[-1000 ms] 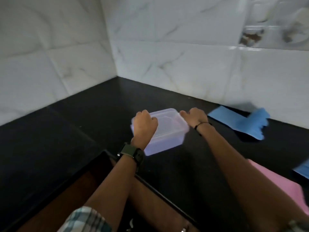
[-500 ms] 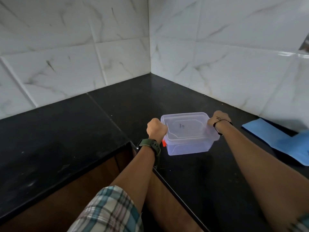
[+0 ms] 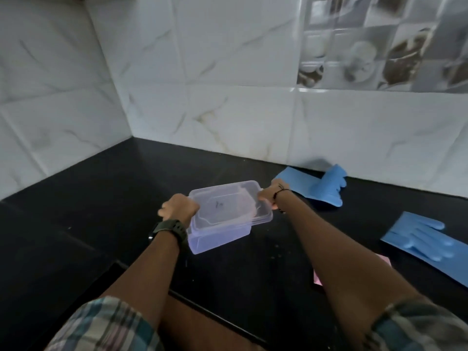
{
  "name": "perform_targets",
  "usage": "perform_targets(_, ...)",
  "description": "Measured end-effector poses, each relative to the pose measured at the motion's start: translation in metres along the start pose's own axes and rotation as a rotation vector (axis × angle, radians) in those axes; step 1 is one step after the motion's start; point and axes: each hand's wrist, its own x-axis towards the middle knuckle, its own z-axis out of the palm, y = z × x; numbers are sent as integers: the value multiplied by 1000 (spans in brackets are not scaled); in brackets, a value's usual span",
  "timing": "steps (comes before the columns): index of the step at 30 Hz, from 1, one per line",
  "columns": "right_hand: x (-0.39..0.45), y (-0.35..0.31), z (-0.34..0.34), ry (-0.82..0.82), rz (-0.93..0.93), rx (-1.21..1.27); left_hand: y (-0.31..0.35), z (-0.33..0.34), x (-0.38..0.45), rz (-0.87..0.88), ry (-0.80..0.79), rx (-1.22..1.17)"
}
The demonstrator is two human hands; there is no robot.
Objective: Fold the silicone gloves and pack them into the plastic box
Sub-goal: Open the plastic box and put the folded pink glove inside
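Note:
A clear plastic box (image 3: 222,234) with its lid (image 3: 228,203) on stands on the black counter in the middle of the view. My left hand (image 3: 179,207) grips the box's left end and my right hand (image 3: 272,193) grips its right end. The lid looks slightly raised and skewed on the box. One blue silicone glove (image 3: 319,184) lies by the wall behind my right wrist, its finger end curled up. A second blue glove (image 3: 428,243) lies flat at the right, fingers spread.
The black counter (image 3: 114,198) runs into a corner of white marble tiles (image 3: 228,97). A pink sheet (image 3: 317,278) shows under my right forearm. The counter's front edge (image 3: 215,317) cuts diagonally below the box, with brown cabinet wood under it.
The view has swung right, bringing both blue gloves into sight. The box stays between my hands, and its lid now sits askew on the base.

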Motion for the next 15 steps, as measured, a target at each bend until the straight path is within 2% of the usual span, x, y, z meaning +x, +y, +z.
perform_targets(6, 1, -23, 27, -71, 41, 65, -20, -19, 9, 9, 29, -165)
perform_targets(10, -5, -19, 25, -121, 128, 193, -25, -20, 12, 9, -22, -238)
perform_targets(13, -15, -7, 20, -53, 149, 219, -24, -13, 12, 8, -73, -287)
perform_targets(15, -22, 6, 5, 25, 165, 194, -11, -3, 5, 78, -100, -276)
